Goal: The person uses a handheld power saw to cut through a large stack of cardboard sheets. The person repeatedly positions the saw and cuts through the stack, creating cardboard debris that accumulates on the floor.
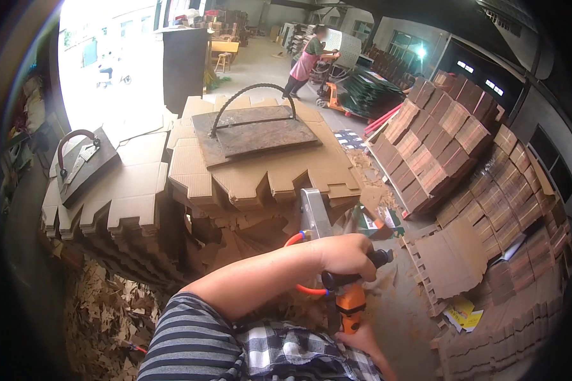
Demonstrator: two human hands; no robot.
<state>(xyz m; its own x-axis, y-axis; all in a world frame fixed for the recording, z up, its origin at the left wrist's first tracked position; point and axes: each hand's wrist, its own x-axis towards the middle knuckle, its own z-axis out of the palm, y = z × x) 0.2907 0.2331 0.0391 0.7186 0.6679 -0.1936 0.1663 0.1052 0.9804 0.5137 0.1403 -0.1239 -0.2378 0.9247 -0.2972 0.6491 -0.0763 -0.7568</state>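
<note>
My left arm, in a grey and black striped sleeve, reaches across to the right. Its hand (349, 255) is closed around the black side handle of a power tool (351, 301) with an orange body, a silver metal head and a red-orange hose. Lower down, my right hand (361, 340) grips the tool's orange body near its rear end. The silver head points away from me, against the front right edge of a stack of die-cut cardboard sheets (260, 184) with notched edges. A flat metal plate (260, 136) with an arched handle lies on that stack.
Another cardboard stack (130, 168) at left bears a smaller handled plate (89, 162). Cardboard scraps (111, 311) cover the floor at lower left. Bundled cardboard (432, 136) stands on pallets at right. A person (304, 60) in a pink apron is beside a pallet truck (327, 95) farther back.
</note>
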